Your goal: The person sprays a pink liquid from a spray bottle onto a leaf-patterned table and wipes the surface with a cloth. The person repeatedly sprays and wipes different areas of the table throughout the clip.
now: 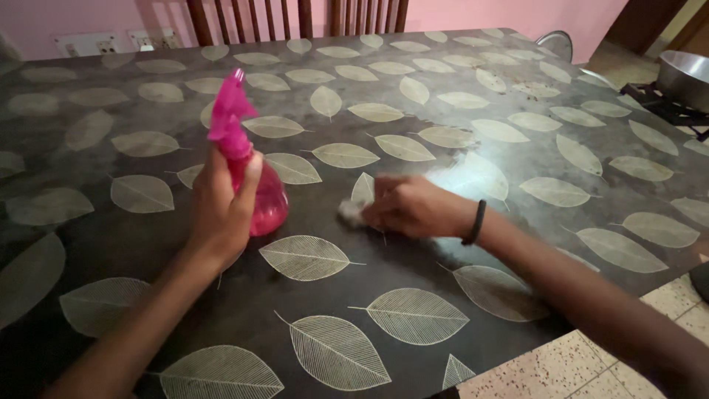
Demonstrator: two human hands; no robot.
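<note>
Upright, a pink spray bottle (247, 174) is gripped by the left hand (221, 214), just left of the right hand (417, 208), clenched on a pale cloth (352, 213) mid-table (517, 96).

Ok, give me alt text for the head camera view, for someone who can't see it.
A person's left hand grips a pink spray bottle upright over a dark table printed with pale leaves, while the right hand presses a small pale cloth to the tabletop. Wooden chairs stand behind the table.
</note>
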